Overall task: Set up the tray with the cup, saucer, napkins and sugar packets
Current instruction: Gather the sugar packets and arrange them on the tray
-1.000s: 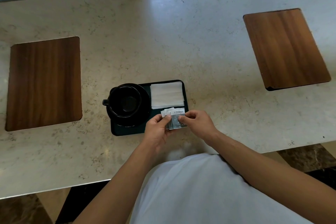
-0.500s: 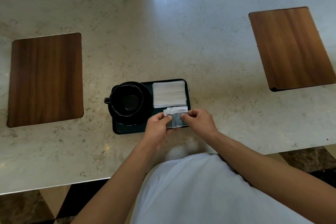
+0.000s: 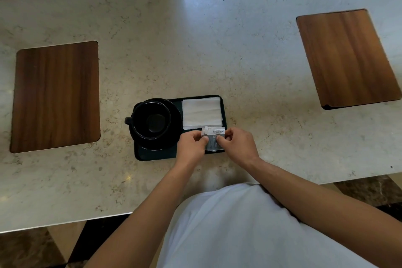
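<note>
Tray (image 3: pixel 156 155): one, on counter (image 3: pixel 195 50).
Cup (image 3: pixel 151 120), saucer (image 3: pixel 174 137): one each, 9 o'clock side.
Napkins (image 3: pixel 202 113): stack, uncountable.
Sugar packets (image 3: pixel 214 139): count unclear, 5 o'clock corner.
Left hand (image 3: pixel 192 143), right hand (image 3: pixel 238 142): both pinched packets.

Glossy black cup (image 3: pixel 152 120), soft white paper napkins (image 3: pixel 202 113), polished marble counter (image 3: pixel 195 39), wood-grain inlays (image 3: pixel 56 95).

A pale marble worktop (image 3: pixel 195 39) carries a dark tray (image 3: pixel 152 155) right under the hands, one wooden board (image 3: pixel 55 95) far left of them, another (image 3: pixel 345 56) far right.
</note>
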A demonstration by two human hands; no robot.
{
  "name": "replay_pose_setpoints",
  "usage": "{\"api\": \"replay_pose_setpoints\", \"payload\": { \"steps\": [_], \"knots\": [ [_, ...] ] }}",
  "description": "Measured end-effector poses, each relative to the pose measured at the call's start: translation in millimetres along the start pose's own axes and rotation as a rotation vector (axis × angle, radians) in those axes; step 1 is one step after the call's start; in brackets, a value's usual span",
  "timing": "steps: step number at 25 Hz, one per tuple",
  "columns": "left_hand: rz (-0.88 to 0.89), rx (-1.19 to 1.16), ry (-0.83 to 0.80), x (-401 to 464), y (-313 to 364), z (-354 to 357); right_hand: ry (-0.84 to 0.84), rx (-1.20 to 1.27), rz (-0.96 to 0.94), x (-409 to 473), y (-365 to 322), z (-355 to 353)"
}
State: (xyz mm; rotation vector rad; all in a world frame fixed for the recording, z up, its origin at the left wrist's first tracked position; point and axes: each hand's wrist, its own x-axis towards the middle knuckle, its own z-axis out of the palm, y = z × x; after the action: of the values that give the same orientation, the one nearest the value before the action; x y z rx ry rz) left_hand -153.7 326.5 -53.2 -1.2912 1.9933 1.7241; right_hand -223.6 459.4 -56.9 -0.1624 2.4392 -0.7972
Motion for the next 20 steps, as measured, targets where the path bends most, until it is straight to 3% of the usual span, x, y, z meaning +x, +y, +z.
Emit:
{"api": "replay_pose_setpoints", "payload": {
  "steps": [7, 12, 20],
  "knots": [
    [0.052, 0.183, 0.050, -1, 0, 1, 0.040, -0.191, -0.097, 1, -3, 3],
    [0.187, 0.518, 0.111, -1, -3, 5, 0.057, -0.235, -0.144, 1, -3, 5],
    [0.402, 0.648, 0.181, -21, -17, -1, 0.002, -0.253, -0.347, -2, 4, 3]
  ]
}}
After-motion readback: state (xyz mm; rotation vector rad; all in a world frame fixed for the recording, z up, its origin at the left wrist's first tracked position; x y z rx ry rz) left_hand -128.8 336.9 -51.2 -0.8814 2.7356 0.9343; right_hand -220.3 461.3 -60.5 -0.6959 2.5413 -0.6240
